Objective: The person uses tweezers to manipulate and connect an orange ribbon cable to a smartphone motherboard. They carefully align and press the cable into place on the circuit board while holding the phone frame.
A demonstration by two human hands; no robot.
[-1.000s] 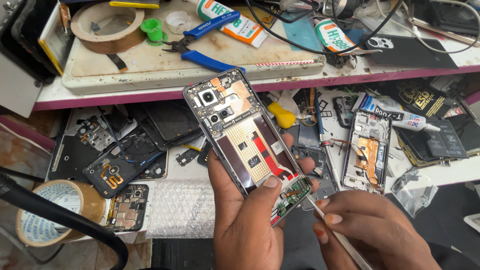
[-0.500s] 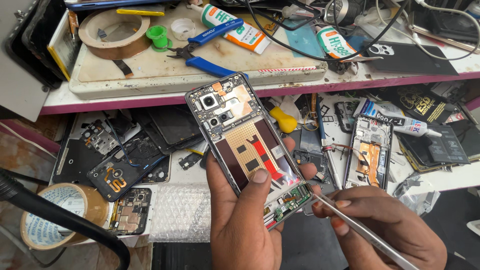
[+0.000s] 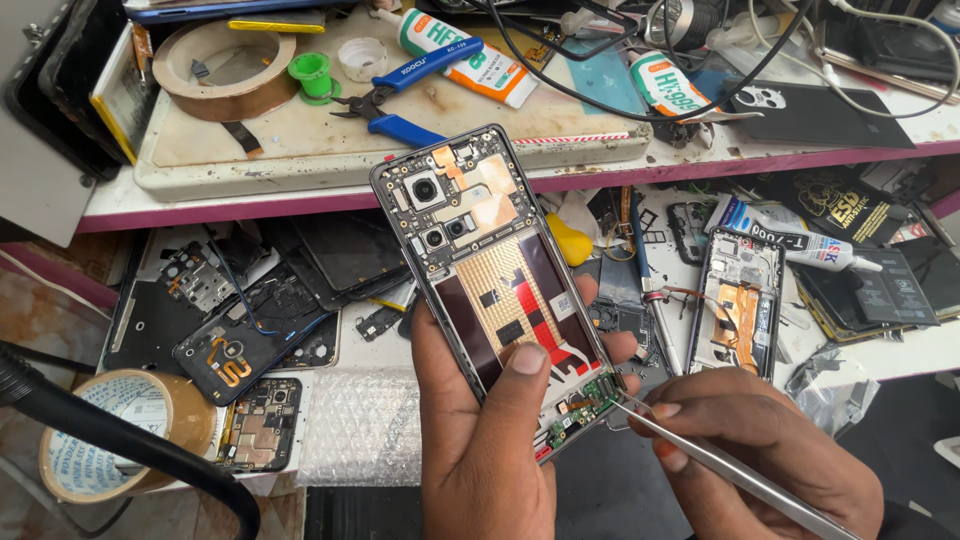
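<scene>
We hold the opened phone [image 3: 497, 290] tilted up over the cluttered bench, our left hand [image 3: 490, 440] clamped around its lower half with the thumb pressed on the middle of the exposed back, while our right hand [image 3: 750, 450] pinches a pair of metal tweezers [image 3: 700, 455] shut between thumb and fingers. The tweezer tip rests at the small green board [image 3: 580, 405] at the phone's bottom end, so we judge the work to be picking at a connector there. The next move, we judge, calls for a steady, light touch on that tiny part.

Both hands bare: left hand [image 3: 490, 440], right hand [image 3: 760, 450]. No gloves, rings, watch or wrist strap visible. No sleeves in view, forearms bare to the frame edge. Nails short, unpainted; the left thumbnail is plainly visible.
</scene>
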